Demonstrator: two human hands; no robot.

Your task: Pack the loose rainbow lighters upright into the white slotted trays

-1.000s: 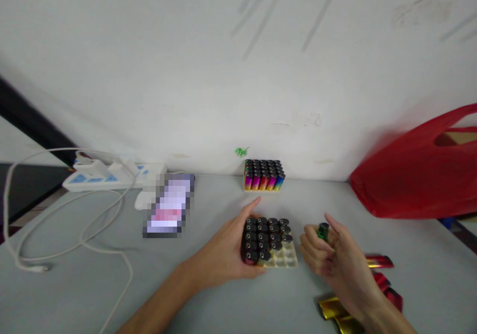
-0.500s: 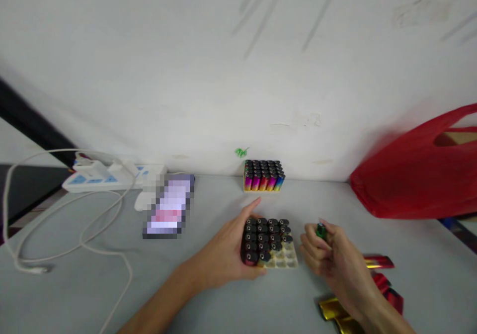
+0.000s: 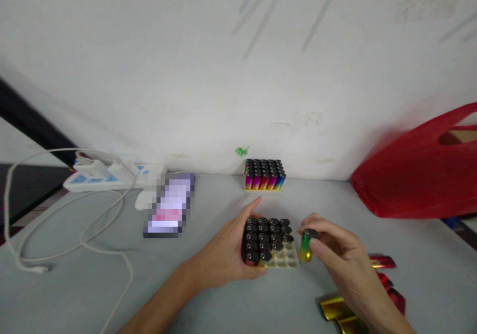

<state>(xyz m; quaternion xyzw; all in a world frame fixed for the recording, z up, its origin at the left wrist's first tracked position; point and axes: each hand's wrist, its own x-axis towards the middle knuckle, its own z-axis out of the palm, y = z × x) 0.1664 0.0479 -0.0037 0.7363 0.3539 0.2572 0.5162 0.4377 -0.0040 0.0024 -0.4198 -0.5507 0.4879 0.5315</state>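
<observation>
A pale cell tray [image 3: 282,263] full of black-topped lighters [image 3: 264,237] sits in front of me, with several bare cells at its near right corner. Around the left side of these lighters curves my left hand [image 3: 233,247], its thumb at the far side and fingers at the near side. Just right of the tray, my right hand [image 3: 333,242] pinches one green-and-gold lighter [image 3: 306,247] between thumb and fingers. That lighter is nearly upright, black top up, and apart from the tray.
Another packed block of colourful lighters [image 3: 264,175] stands by the wall. Shiny gold pieces [image 3: 335,309] and red pieces [image 3: 395,299] lie beside my right forearm. A red bag [image 3: 413,180] is at right; a phone [image 3: 169,205], power strip [image 3: 112,177] and white cable [image 3: 124,264] are at left.
The green lighter was mostly enclosed in my curled right hand; now it is turned upright in my fingertips, its body showing. My left hand and the tray stay in place.
</observation>
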